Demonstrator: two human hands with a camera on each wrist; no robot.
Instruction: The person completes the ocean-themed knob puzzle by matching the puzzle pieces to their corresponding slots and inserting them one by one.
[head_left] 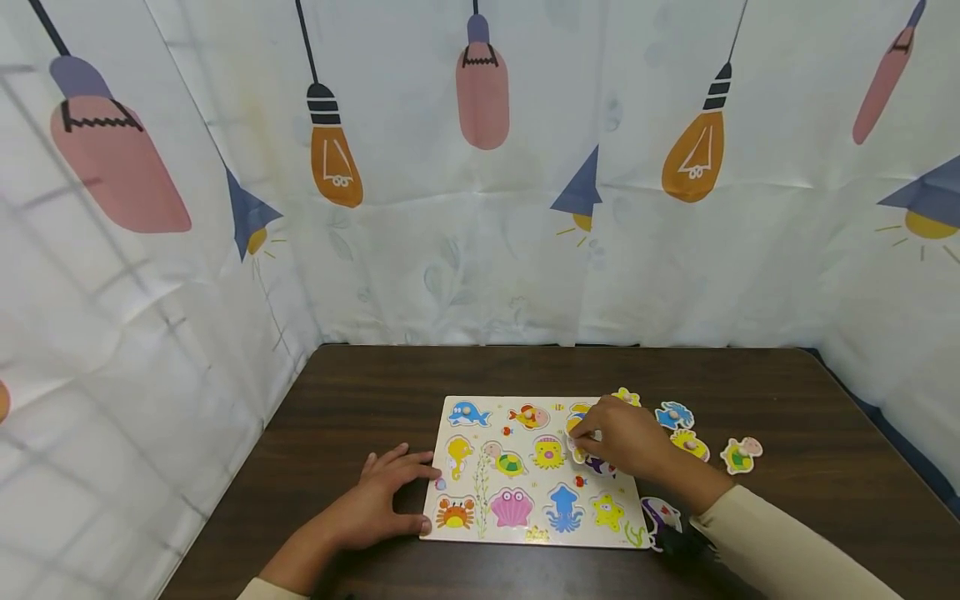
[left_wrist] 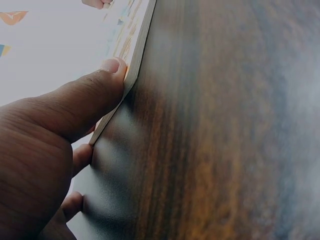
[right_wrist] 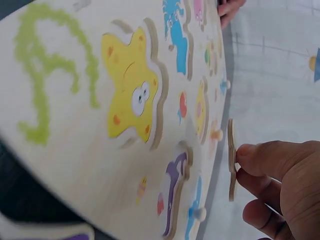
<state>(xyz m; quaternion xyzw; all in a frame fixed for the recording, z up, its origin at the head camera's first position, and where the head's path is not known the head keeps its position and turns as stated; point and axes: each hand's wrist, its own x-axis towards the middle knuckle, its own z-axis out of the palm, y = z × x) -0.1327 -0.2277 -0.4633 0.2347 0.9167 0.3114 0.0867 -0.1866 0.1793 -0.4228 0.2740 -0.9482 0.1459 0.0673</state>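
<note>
A wooden peg puzzle board (head_left: 480, 533) with sea-animal shapes lies on the table. My left hand (head_left: 382, 500) has its fingertips along the board's left side, thumb at the near left corner. In the left wrist view the thumb (left_wrist: 95, 95) presses against the board's edge. My right hand (head_left: 622, 433) pinches a puzzle piece between thumb and finger over the board's right part. That puzzle piece (right_wrist: 231, 160) appears edge-on in the right wrist view, raised off the board; its picture is mostly hidden. A whale piece (head_left: 468, 413) and a fish piece (head_left: 529, 417) sit in the board.
To the board's right lie loose pieces: a yellow starfish (head_left: 626, 397), a blue piece (head_left: 675, 415), a yellow round piece (head_left: 690, 445) and a turtle (head_left: 741, 455). A purple piece (head_left: 662, 515) lies by the near right corner. A printed curtain (head_left: 480, 250) hangs behind the table.
</note>
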